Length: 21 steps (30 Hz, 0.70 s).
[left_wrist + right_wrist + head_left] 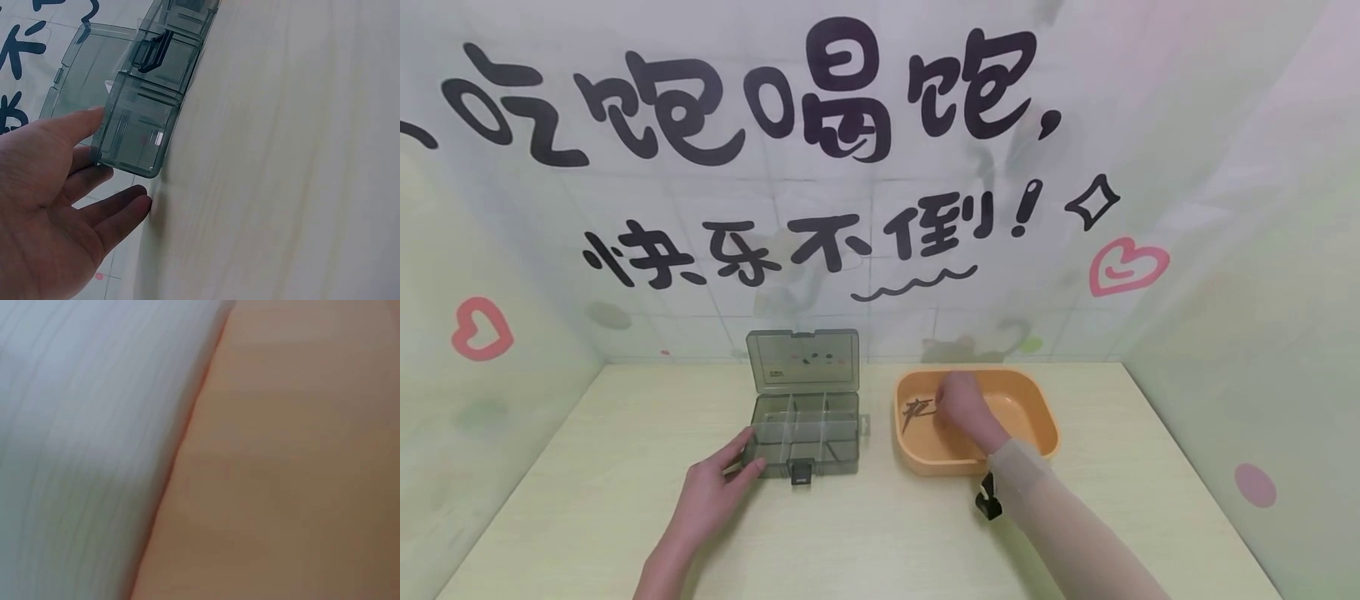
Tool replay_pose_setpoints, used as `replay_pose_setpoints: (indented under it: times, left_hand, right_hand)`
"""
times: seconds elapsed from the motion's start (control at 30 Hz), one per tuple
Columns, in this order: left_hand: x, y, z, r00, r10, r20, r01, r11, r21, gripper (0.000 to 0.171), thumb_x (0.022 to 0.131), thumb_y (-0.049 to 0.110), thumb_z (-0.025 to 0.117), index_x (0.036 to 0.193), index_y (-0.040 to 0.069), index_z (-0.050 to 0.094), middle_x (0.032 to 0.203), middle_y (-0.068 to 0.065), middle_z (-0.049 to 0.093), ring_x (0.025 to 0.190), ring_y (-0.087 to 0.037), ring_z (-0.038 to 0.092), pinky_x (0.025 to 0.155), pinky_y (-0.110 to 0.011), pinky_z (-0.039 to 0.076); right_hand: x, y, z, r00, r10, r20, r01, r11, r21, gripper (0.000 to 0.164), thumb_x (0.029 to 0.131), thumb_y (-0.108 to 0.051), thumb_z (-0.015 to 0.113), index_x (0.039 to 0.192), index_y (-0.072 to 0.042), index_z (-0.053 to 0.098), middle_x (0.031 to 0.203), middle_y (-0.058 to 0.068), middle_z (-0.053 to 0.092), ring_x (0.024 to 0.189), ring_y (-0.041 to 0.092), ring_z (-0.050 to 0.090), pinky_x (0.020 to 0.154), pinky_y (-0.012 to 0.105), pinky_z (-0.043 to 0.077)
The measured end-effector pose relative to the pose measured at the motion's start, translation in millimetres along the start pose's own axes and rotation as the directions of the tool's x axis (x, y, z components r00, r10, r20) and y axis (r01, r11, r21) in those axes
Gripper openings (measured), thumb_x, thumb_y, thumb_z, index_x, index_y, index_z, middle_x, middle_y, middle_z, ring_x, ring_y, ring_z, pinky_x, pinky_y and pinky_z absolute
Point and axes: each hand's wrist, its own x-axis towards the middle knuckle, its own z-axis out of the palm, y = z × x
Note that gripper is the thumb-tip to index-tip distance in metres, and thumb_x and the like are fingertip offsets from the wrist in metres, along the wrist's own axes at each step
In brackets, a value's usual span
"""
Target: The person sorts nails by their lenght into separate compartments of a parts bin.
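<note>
A grey see-through compartment box (805, 429) stands on the table with its lid (805, 361) raised at the back. My left hand (718, 483) holds its left end, thumb at the front and fingers along the side. In the left wrist view, the same hand (69, 194) has two lower fingers extended beside the box (134, 140). My right hand (964, 402) reaches into an orange tray (1037, 408), fingers bent down beside a small pile of thin dark pieces (917, 408). Its fingertips are hidden, so I cannot tell whether they pinch a piece. One thin dark piece (831, 451) lies in the box's front right compartment.
A black latch (801, 473) sticks out from the box's front. Behind the table (865, 533) rises a wall (865, 333) with black lettering. The right wrist view shows mostly a blurred orange surface (281, 487) beside a pale one.
</note>
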Motion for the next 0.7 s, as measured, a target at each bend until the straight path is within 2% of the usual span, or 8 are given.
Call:
replay_pose_setpoints:
  times: [0.17,0.33,0.53,0.6,0.7]
  left_hand:
    - [0.4,-0.3,0.4,1.000,0.008,-0.004,-0.008,1.000,-0.002,0.059,0.101,0.021,0.069,0.150,-0.003,0.048,0.144,-0.032,0.049,0.116,-0.048,0.063,0.092,-0.046,0.058]
    - [1.3,-1.0,0.1,1.000,0.010,-0.005,-0.010,1.000,-0.001,0.059,0.101,0.022,0.069,0.150,-0.003,0.047,0.145,-0.032,0.048,0.118,-0.048,0.061,0.093,-0.045,0.057]
    - [1.3,-1.4,0.5,1.000,0.000,-0.002,0.000,1.000,0.001,0.058,0.101,0.021,0.069,0.150,-0.003,0.047,0.145,-0.032,0.049,0.118,-0.048,0.062,0.093,-0.045,0.057]
    - [1.3,-1.7,0.8,1.000,-0.002,-0.001,0.002,1.000,0.002,0.058,0.101,0.020,0.069,0.150,-0.002,0.047,0.145,-0.032,0.049,0.117,-0.048,0.062,0.093,-0.045,0.057]
    - [1.0,-2.0,1.1,1.000,-0.005,0.000,0.005,1.000,0.000,0.058,0.101,0.020,0.069,0.151,-0.002,0.047,0.145,-0.033,0.049,0.117,-0.048,0.062,0.093,-0.045,0.058]
  right_hand:
    - [-1,4,2,1.000,-0.007,0.008,0.007,0.999,0.040,0.015,0.078,0.012,0.071,0.080,-0.001,0.078,0.087,0.010,0.074,0.079,0.023,0.065,0.076,0.036,0.062]
    - [2,17,1,0.993,-0.118,0.031,0.115,0.989,0.092,0.024,0.076,0.016,0.068,0.088,0.000,0.080,0.092,0.013,0.076,0.090,0.029,0.068,0.086,0.042,0.061]
    - [2,28,1,0.948,-0.317,0.016,0.316,0.947,0.058,0.016,0.080,0.012,0.070,0.087,0.002,0.080,0.089,0.013,0.077,0.090,0.032,0.071,0.083,0.042,0.062]
    - [2,31,2,0.937,-0.349,0.014,0.348,0.936,0.054,0.016,0.081,0.011,0.069,0.088,0.001,0.080,0.090,0.013,0.077,0.091,0.033,0.072,0.083,0.043,0.062]
    - [3,34,3,0.932,-0.363,0.015,0.362,0.930,0.064,0.018,0.081,0.011,0.069,0.089,0.000,0.081,0.092,0.013,0.077,0.092,0.033,0.071,0.085,0.043,0.062]
